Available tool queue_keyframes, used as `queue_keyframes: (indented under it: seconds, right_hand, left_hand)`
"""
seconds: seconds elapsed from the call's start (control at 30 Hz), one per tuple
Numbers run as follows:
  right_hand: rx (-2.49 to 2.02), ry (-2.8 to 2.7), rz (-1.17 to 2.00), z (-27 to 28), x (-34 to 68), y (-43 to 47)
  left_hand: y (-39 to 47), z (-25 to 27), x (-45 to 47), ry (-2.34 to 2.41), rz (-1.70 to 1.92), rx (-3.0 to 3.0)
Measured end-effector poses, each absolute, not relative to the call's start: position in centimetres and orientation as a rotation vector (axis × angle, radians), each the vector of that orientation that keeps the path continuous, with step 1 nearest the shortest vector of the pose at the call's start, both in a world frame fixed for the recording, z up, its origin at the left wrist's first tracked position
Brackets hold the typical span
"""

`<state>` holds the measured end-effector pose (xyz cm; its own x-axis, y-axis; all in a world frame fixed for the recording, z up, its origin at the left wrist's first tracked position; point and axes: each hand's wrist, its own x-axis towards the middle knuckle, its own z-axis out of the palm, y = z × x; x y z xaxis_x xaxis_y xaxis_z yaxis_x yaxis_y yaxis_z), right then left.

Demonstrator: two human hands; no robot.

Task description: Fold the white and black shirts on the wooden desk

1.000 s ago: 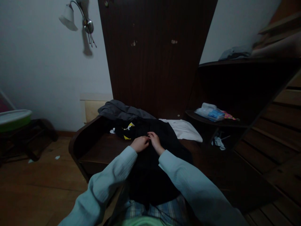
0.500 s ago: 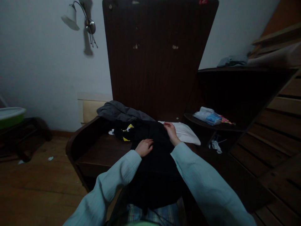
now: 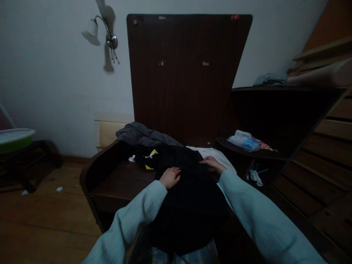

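Note:
A black garment [image 3: 189, 205] is spread from the dark wooden bench [image 3: 115, 183] toward my lap; its exact kind is hard to make out in the dim light. Flat on its left part lies my left hand [image 3: 170, 177], fingers extended and close together. My right hand [image 3: 214, 163] pinches the garment's right edge with thumb and fingers. Behind that hand is a white cloth [image 3: 217, 153], partly covered. Left of the garment, a black cloth with a yellow and white print [image 3: 150, 157] is bunched up, and a grey cloth [image 3: 145, 135] lies along the back.
A dark wooden panel [image 3: 184, 80] rises behind the bench. At right, a corner shelf [image 3: 275, 156] bears a blue-and-white plastic packet [image 3: 244, 141]. A wall lamp [image 3: 92, 33] hangs at upper left. A green basin [image 3: 16, 141] stands on a low stool at far left.
My right hand has moved right and slightly down, from over the garment to its right edge, which now extends farther right. My left hand stays on the cloth. The view has tilted up slightly.

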<state>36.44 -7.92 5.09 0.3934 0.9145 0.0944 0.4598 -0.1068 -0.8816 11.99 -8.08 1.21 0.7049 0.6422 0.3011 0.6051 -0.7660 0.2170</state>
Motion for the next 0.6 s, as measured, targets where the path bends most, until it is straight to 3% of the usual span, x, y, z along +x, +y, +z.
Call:
queue_keyframes:
  seconds: [0.3, 0.43, 0.6]
  right_hand:
    - [-1.76, -1.624, 0.164, 5.8, 27.7, -8.1]
    - [-1.796, -1.654, 0.181, 5.9, 25.5, -7.2]
    - [-1.834, -1.531, 0.22, 7.6, 29.7, -5.7]
  left_hand:
    - [-8.0, 1.2, 12.0, 1.026, 0.527, 2.832]
    - [-8.0, 1.2, 12.0, 1.047, 0.531, 2.83]
    - [-8.1, 1.1, 12.0, 1.05, 0.523, 2.824]
